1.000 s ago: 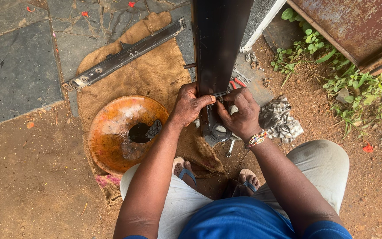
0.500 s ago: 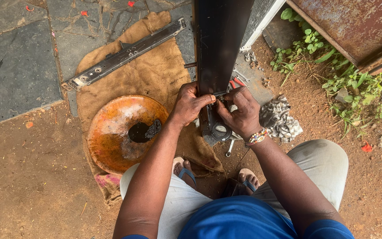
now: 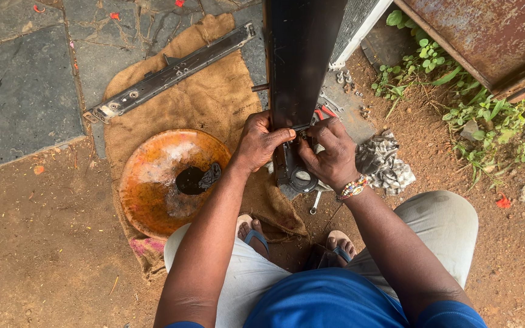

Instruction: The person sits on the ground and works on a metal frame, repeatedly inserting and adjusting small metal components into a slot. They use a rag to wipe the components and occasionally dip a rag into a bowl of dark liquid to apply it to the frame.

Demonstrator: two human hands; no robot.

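A person squats over a tall dark metal panel (image 3: 302, 61) that stands upright from the ground and runs off the frame at 12 o'clock. Both hands meet at its lower end. The left hand (image 3: 261, 143) wraps the panel's left edge, fingers curled around it and thumb pointing to 3 o'clock, so its grip is closed on the panel. The right hand (image 3: 329, 152), with a beaded bracelet (image 3: 353, 187) at the wrist, presses against the panel's bottom right; its fingers are bent in a narrow pinch at the edge, but whether they hold a small tool or only the metal cannot be told. Just below the two hands, at 6 o'clock from them, a round black fitting (image 3: 302, 179) sits at the panel's foot.

At 9 o'clock from the hands lies a shallow orange pan (image 3: 153, 188) holding a dark puddle with a dark rag in it. The pan rests on a brown burlap sack (image 3: 208, 97) spread over the ground. On the sack toward 11 o'clock lies a long metal bracket (image 3: 171, 73), set diagonally. At 3 o'clock from the right hand, just beside it, lies a crumpled grey cloth (image 3: 387, 161). Small wrenches and red-handled pliers (image 3: 323, 112) lie close to the panel at 1 o'clock from the hands. Sandalled feet show at 6 o'clock.
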